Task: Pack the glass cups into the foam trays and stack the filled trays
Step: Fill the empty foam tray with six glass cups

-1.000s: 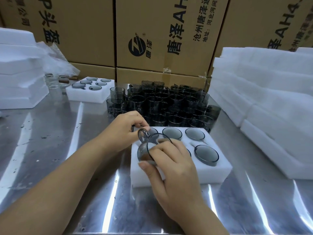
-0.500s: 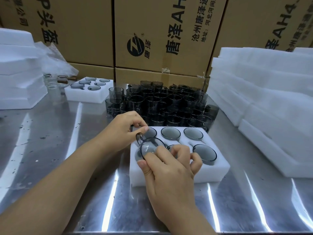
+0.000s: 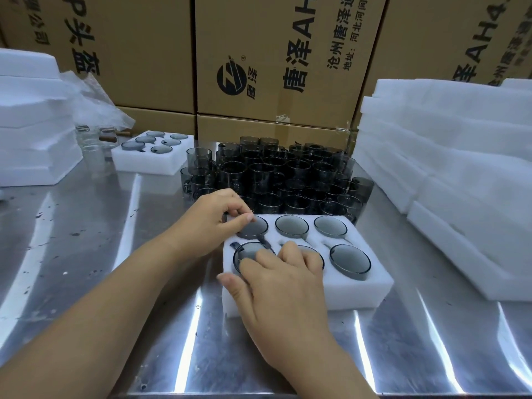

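A white foam tray [image 3: 359,292] lies in the middle of the steel table, with a dark glass cup in each slot I can see. My right hand [image 3: 282,283] presses its fingers down on the front-left cup [image 3: 244,250] and covers most of the front-middle one. My left hand [image 3: 213,217] sits at the tray's back-left corner with curled fingers, thumb tip at the rim of the back-left cup [image 3: 254,228]. Behind the tray stand several loose dark glass cups [image 3: 288,174].
A second filled foam tray [image 3: 152,159] sits at the back left beside a few clear glasses [image 3: 95,145]. Stacks of foam trays stand at the right [image 3: 446,156] and at the left [image 3: 31,133]. Cardboard cartons [image 3: 273,53] wall off the back.
The cup held tilted over the tray has gone down into the front-left slot. My right hand now lies flat on it, and my left hand has let go of it.
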